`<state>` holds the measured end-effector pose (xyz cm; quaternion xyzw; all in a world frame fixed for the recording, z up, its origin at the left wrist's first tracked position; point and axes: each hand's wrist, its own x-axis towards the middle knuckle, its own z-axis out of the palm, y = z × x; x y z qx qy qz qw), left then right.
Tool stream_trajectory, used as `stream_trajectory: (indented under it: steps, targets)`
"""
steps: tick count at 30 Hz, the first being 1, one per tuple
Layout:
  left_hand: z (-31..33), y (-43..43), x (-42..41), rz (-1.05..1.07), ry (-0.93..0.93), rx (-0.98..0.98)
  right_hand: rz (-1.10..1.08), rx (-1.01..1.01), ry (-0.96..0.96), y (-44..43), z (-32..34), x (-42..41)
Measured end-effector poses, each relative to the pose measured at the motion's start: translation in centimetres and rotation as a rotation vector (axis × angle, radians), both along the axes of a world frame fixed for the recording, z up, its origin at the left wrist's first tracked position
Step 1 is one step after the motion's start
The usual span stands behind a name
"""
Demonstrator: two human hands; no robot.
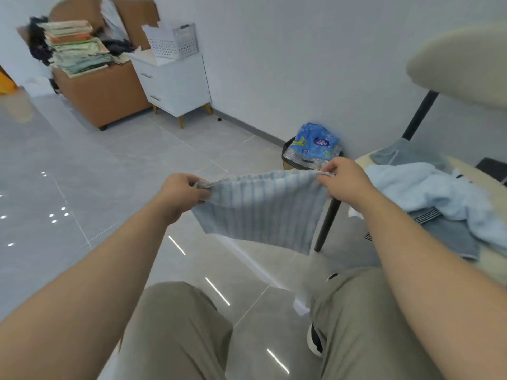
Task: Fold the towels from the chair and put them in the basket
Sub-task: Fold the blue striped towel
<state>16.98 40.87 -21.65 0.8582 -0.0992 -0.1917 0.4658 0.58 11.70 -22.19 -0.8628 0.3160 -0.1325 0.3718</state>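
- Now the left hand (pixel 182 192) and the right hand (pixel 344 179) each pinch an upper corner of a pale blue ribbed towel (pixel 263 209), thumbs and curled fingers closed on the cloth.
- The towel is stretched wide between the two hands. It hangs in the air above the grey tiled floor (pixel 82 165), ahead of the person's knees.
- Its top edge sags slightly between the hands, and its lower edge slants down toward the right.
- The chair (pixel 461 58) stands at the right, with a cream backrest and black legs.
- On its seat lies a crumpled light blue towel (pixel 428 187). It partly covers a grey-blue towel (pixel 450 234), which hangs over the seat's front edge.
- The white perforated basket (pixel 172 41) sits well apart, at the far wall, on top of a white cabinet (pixel 178 83).
- Beside the cabinet is a brown armchair (pixel 104 97) with a tilted stack on it, perhaps folded cloths; it is too blurred to be sure.
- A blue plastic package (pixel 314 144) sits in a dark bin by the wall, just beyond the right hand.
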Motion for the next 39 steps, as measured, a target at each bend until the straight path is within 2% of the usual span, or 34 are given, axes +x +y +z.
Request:
stream_trajectory:
  steps: [3,4,7,9,11,17,20,24,31,35,39]
  targets:
    - [2.3,1.4,-1.8,0.063,-0.074,-0.070,0.010,0.109,-0.037,0.0,2.8,-2.9]
    - [3.0,1.7,-2.3,0.053,-0.124,-0.031,0.041,0.133,-0.018,0.0,3.7,-3.9]
    - [5.2,2.6,-3.4,-0.099,-0.390,0.293,0.131,0.085,0.048,-0.1,6.0,-6.2]
    - [6.6,2.9,-3.8,-0.105,-0.523,0.346,0.152,0.038,0.051,-0.3,7.3,-7.3]
    - [7.5,2.8,-4.4,-0.110,-0.547,0.339,0.136,-0.018,0.044,-0.4,8.2,-8.4]
    - [8.0,2.4,-5.6,-0.126,-0.430,0.177,0.116,-0.088,0.071,-1.1,9.2,-10.4]
    - [8.1,2.7,-5.9,-0.183,-0.442,0.227,0.140,-0.185,0.087,-1.1,9.5,-10.9]
    - [7.6,3.4,-5.8,-0.230,-0.404,0.292,0.153,-0.206,0.111,-0.8,9.5,-10.7]
    - [5.4,5.0,-4.9,-0.242,-0.349,0.263,0.170,-0.076,0.113,-1.1,6.5,-9.2]
    - [3.7,5.7,-4.1,-0.254,-0.285,0.259,0.201,0.089,0.111,-1.7,4.5,-8.7]
    - [2.5,5.7,-2.9,-0.305,-0.028,0.212,0.147,0.327,0.049,-0.8,3.5,-7.7]
